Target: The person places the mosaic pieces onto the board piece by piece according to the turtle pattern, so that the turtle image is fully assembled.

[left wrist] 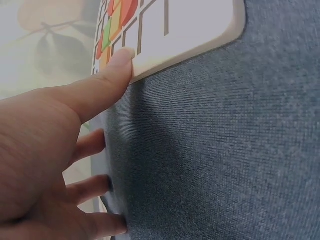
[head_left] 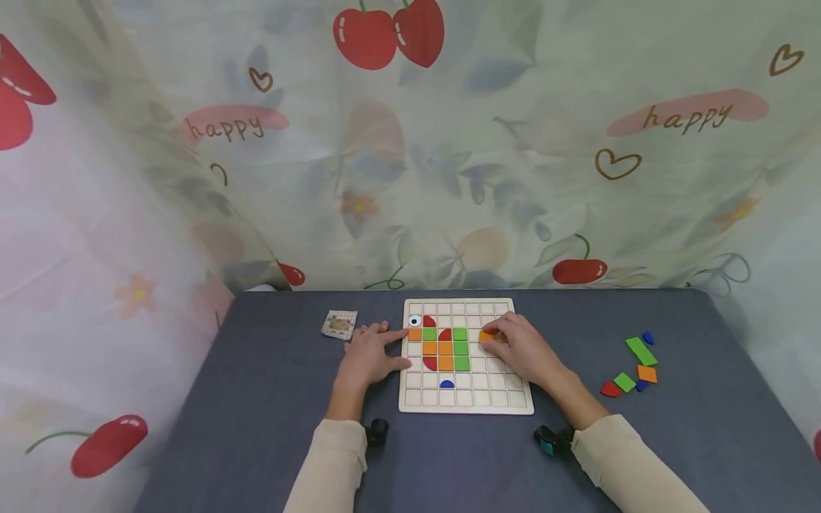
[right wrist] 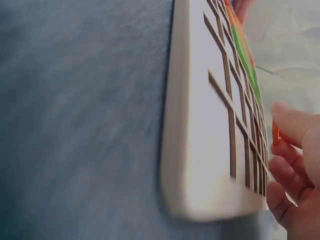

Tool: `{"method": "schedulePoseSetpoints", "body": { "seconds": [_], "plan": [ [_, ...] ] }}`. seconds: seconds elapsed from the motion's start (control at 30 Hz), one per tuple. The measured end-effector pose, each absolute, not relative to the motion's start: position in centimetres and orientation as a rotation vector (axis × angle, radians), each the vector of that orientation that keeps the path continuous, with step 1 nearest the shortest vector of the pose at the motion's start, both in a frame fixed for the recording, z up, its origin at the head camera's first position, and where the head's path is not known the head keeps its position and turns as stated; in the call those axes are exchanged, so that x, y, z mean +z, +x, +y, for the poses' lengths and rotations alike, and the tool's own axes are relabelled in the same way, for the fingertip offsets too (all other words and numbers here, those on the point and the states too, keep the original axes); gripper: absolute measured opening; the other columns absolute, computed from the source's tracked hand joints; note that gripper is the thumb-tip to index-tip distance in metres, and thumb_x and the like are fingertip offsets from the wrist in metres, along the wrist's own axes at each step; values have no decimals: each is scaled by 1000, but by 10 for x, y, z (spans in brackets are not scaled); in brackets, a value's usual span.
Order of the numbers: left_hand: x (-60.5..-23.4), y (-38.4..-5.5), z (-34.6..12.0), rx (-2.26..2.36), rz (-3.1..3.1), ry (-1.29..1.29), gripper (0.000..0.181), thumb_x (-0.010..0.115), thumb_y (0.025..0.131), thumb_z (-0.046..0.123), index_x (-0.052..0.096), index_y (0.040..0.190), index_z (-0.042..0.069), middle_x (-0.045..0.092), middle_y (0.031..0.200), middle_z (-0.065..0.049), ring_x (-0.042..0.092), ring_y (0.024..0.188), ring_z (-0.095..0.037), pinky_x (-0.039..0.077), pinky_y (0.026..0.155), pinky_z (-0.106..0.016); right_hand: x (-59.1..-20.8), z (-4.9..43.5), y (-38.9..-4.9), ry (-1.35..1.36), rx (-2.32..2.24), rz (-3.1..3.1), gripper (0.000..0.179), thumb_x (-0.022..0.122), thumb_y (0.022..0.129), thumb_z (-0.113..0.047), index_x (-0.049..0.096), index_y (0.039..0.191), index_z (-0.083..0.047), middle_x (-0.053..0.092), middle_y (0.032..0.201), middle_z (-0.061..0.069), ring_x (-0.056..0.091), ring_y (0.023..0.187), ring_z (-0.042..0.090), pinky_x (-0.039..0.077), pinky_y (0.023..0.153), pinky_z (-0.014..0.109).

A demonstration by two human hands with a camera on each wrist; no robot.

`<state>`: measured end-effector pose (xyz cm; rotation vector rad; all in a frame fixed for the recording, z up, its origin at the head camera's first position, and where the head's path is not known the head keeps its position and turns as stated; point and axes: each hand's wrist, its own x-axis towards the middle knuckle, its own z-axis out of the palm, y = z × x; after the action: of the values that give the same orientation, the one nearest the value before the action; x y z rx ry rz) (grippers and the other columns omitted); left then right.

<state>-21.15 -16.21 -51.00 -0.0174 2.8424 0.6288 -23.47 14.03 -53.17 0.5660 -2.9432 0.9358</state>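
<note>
A pale gridded board (head_left: 497, 392) lies on the table, seen from its near side in the right wrist view. On its left half, orange, green (head_left: 460, 348) and red square or curved tiles are grouped, with a round eye tile (head_left: 415, 321) at the upper left. Lower down lies a blue half-round tile (head_left: 447, 384). My left hand (head_left: 367, 354) spreads its fingers at the board's left edge, the thumb (left wrist: 117, 62) resting on the rim. Over the board's right half, my right hand (head_left: 522, 349) pinches an orange tile (right wrist: 275, 134) between thumb and finger.
Several loose pieces lie on the table to the right, among them a green rectangle (head_left: 641, 351), an orange square (head_left: 647, 374) and a red piece (head_left: 611, 390). A small picture card (head_left: 338, 324) sits left of the board. A printed curtain (head_left: 410, 178) hangs behind the table.
</note>
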Motion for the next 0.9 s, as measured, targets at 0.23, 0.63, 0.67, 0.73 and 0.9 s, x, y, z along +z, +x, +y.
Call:
{"method": "schedulePoseSetpoints", "body": {
  "seconds": [0.23,0.63,0.67,0.73,0.9],
  "plan": [
    [-510,-211,-161,629,2833,-5,67,81,85,44,56,147,36,42,163,-12,26,153,-49,24,116,-77,-536,129,-246,592,1007,-2941,27,74,95,-29,74,119,-15,64,109,3,53,87,14,49,81,33],
    [-508,-211,-161,632,2829,-36,67,82,85,43,57,146,34,42,162,-12,26,152,-49,23,116,-77,-541,124,-251,551,969,-2971,27,76,93,-32,76,116,-18,61,100,1,52,84,13,46,77,30],
    [-508,-211,-161,632,2827,-38,67,82,85,43,57,146,35,42,162,-12,26,152,-49,23,117,-77,-541,123,-251,546,962,-2969,26,76,93,-32,76,116,-18,60,99,1,51,83,13,45,77,30],
    [-508,-211,-161,634,2822,-41,67,82,85,43,57,146,35,41,163,-12,26,153,-49,23,117,-77,-542,123,-250,542,945,-2961,26,76,93,-31,77,115,-17,60,98,1,50,82,14,44,75,29],
    [-509,-211,-161,636,2822,-40,67,82,85,43,56,147,36,41,163,-11,26,153,-48,23,117,-77,-542,122,-249,529,914,-2946,25,78,92,-29,77,114,-17,60,95,2,48,79,14,42,72,29]
  ]
}}
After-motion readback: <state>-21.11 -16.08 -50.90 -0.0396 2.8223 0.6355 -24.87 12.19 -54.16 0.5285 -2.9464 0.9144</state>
